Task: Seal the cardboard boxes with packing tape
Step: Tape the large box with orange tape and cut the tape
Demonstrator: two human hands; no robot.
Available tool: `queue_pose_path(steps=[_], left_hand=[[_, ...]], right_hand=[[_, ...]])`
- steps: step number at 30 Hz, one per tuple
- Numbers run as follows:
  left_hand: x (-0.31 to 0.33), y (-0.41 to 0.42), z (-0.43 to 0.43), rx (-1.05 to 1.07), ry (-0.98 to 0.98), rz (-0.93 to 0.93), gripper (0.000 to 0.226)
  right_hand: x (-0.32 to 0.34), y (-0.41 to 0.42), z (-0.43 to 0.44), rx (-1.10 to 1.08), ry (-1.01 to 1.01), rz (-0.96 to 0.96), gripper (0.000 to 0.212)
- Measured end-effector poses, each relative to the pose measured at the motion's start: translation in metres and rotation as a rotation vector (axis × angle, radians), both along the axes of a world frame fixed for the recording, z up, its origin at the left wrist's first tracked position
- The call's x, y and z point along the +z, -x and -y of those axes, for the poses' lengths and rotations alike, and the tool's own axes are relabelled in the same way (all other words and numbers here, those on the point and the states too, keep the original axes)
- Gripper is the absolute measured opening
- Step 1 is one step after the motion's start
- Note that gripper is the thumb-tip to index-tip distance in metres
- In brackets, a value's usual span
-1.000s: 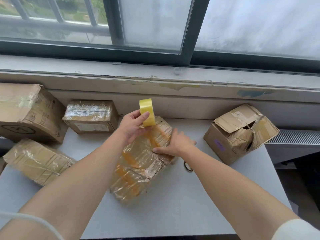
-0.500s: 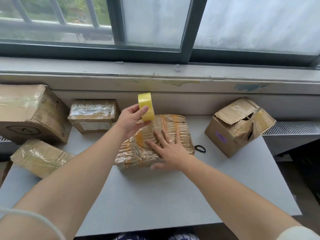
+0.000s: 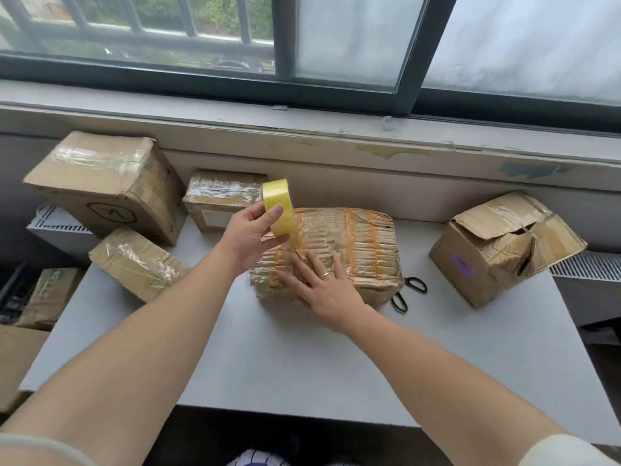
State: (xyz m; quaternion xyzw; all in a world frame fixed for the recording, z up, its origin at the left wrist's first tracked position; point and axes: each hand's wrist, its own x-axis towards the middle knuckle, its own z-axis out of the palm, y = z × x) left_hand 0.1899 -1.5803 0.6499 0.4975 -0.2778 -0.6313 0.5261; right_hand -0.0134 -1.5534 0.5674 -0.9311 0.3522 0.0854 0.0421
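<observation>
Below a dark-framed window [image 3: 336, 45] and a scuffed grey sill, a pale grey table [image 3: 302, 364] carries several cardboard boxes. At its middle a tape-wrapped box [image 3: 363, 243] lies flat on its broad side, its wrinkled covering streaked with orange bands.

The person's right hand [image 3: 326, 287] rests on the near left part of the box's top, fingers straight and spread, pressing down. A ring [image 3: 326, 275] shows on one finger. The left hand [image 3: 247, 242] grasps a yellow roll of tape [image 3: 279, 207], thumb on its outer face, and holds it on edge just above the box's far left corner. A strip seems to run from the roll down to the box top, though the join is hard to make out.

Black-handled scissors [image 3: 408, 292] lie on the table just beside the box's near right corner, their blades hidden. Well apart to the right sits a battered box [image 3: 504, 247], its flaps loose and caved in, with a purple label on its side.

At the far left a small taped box [image 3: 221, 196] stands against the wall. A large box [image 3: 107, 186] sits tilted beside it, and a crumpled wrapped box [image 3: 134, 260] lies at the table's left edge.
</observation>
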Motion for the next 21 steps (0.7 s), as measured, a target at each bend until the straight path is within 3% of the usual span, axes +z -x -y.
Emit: queue_pose_path(steps=[7,14,21], left_hand=[[-0.003,-0.020,-0.041,0.099,-0.010,0.031,0.030],[-0.004,-0.033,-0.061,0.095,-0.013,0.031,0.040],[-0.010,-0.056,-0.057,0.032,-0.025,0.044,0.020]], right_hand=[[0.007,-0.010,0.003,-0.113,-0.062,0.025,0.057],[0.004,-0.028,0.007,-0.100,0.051,-0.008,0.056],[0.011,-0.036,0.000,-0.197,-0.038,0.019,0.052]])
